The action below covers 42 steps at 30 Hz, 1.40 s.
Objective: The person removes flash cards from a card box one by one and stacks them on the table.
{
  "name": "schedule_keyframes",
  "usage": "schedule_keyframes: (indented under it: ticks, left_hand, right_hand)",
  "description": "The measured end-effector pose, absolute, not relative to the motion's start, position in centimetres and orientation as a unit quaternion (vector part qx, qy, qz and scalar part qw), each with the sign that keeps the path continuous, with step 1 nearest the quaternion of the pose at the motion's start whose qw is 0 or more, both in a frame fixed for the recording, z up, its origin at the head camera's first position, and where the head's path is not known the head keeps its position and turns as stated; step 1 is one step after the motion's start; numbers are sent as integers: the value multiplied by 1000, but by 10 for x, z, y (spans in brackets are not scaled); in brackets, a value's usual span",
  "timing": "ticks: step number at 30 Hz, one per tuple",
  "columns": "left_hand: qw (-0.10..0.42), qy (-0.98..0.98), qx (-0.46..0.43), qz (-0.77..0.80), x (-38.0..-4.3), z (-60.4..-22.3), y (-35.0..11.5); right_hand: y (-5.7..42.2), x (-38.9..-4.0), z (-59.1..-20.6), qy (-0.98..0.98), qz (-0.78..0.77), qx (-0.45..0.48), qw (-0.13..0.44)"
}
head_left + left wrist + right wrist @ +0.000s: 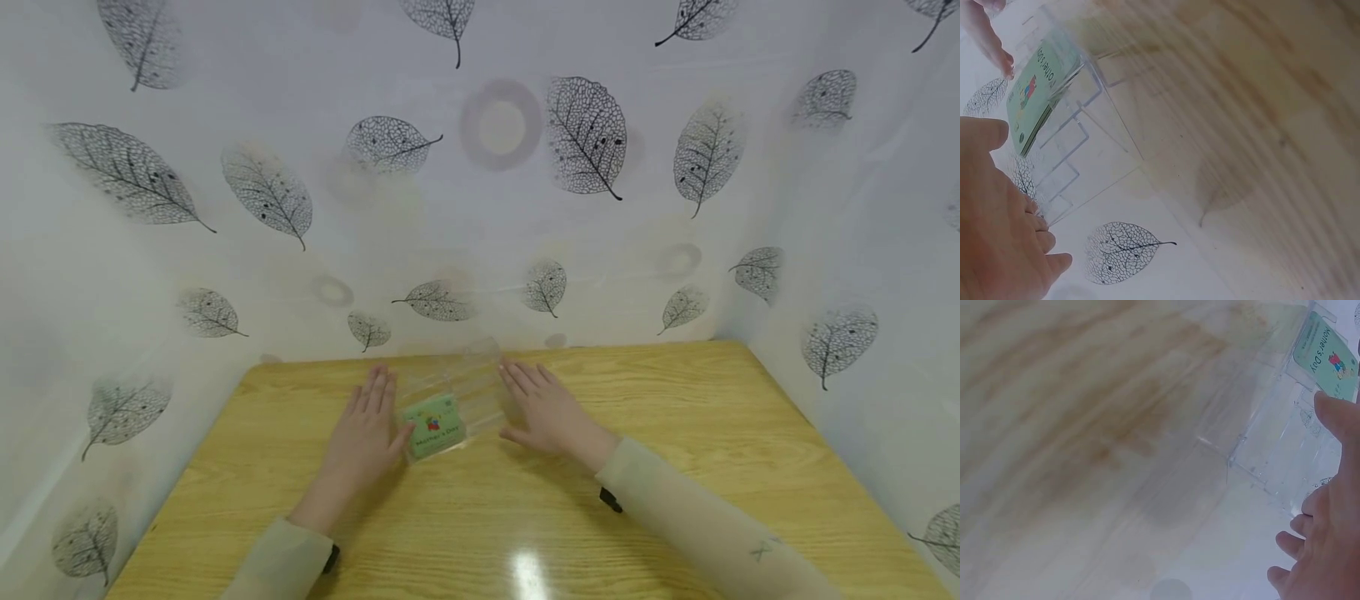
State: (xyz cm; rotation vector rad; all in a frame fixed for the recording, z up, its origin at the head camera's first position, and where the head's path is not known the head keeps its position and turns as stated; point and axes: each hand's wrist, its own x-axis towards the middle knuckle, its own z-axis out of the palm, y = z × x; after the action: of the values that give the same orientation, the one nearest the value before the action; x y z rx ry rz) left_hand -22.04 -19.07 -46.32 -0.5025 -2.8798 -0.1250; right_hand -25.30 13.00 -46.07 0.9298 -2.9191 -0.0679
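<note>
A clear plastic stepped card holder [482,407] stands on the table, slightly turned. Green cards marked "Mother's Day" [435,427] lean in its front tier at the left; the left wrist view shows the cards [1038,84] as a small stack. My left hand [363,437] lies along the holder's left side, fingers straight and thumb beside the cards. On the opposite side is my right hand [551,412], its fingers extended toward the back corner and its thumb apart from them. Whether either hand presses the holder is hard to tell. The other tiers appear bare.
The wood-grain table [465,533] meets a pale leaf-printed curtain [480,217] at the back and both sides. Light glares off the table near the front. Dark straps [611,499] show at the sleeve cuffs.
</note>
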Motion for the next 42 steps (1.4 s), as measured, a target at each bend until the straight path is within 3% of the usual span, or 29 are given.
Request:
schedule_keyframes:
  ticks: [42]
  left_hand:
    - [124,-949,-289,-1,-230,-462,-160]
  right_hand:
    - [184,-198,-464,-953,-9,287,100]
